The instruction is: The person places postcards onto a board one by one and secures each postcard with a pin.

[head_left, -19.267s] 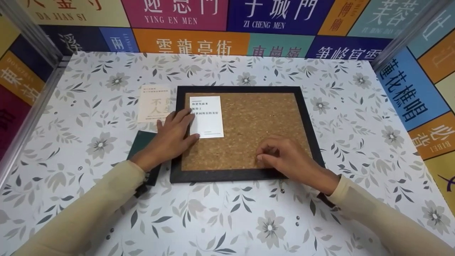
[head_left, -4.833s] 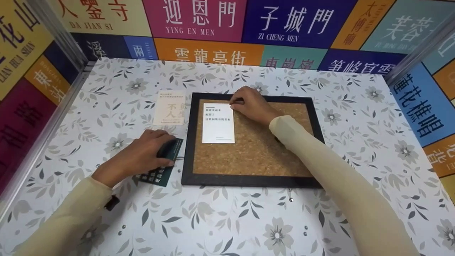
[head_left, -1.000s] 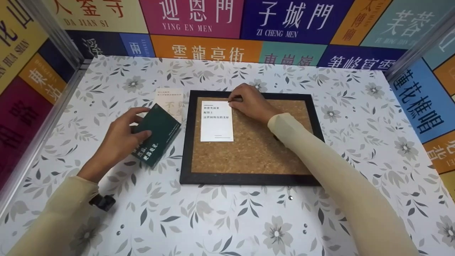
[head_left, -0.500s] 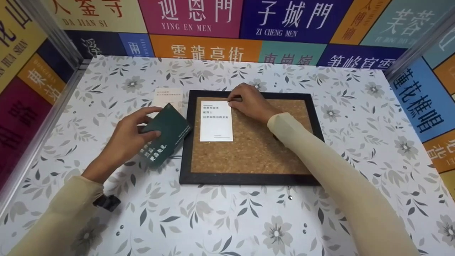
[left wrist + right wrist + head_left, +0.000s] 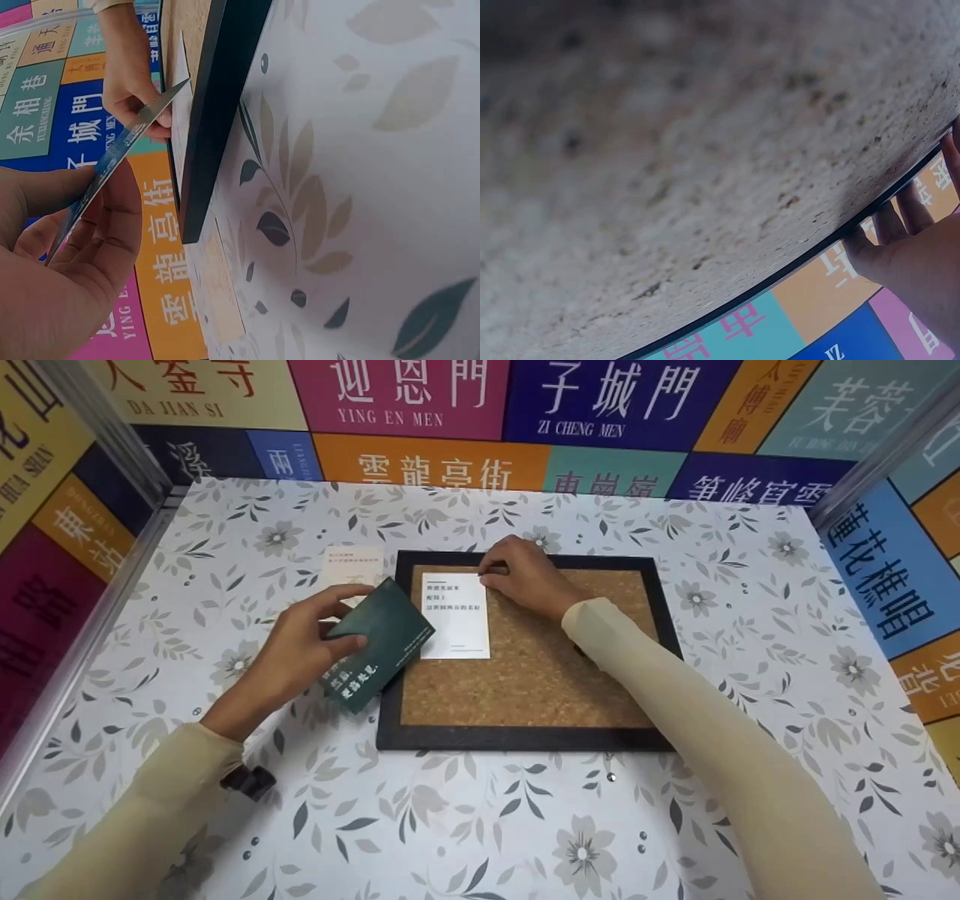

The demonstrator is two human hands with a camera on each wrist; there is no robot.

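Note:
My left hand (image 5: pixel 306 641) pinches a dark green card (image 5: pixel 382 639) with white lettering between thumb and fingers. The green card is raised and tilted, overlapping the left frame of a corkboard (image 5: pixel 540 690) and the edge of a white card (image 5: pixel 457 634) in the head view. The left wrist view shows the green card (image 5: pixel 120 150) edge-on in the fingers. My right hand (image 5: pixel 529 577) has thumb and forefinger together at the white card's top right corner, a small dark thing (image 5: pixel 482 574) showing at the fingertips. The white card lies on the cork's left side.
A cream card (image 5: pixel 352 556) lies on the table (image 5: pixel 487 817) left of the corkboard, partly hidden by the left hand and green card. Lettered coloured panels (image 5: pixel 431 457) rise behind and at both sides. The corkboard's black frame (image 5: pixel 517 739) forms a raised edge.
Nearly five seconds ago the green card lay by the left hand on the table; it is now lifted and carried rightward over the frame. The right hand keeps its place at the white card's corner.

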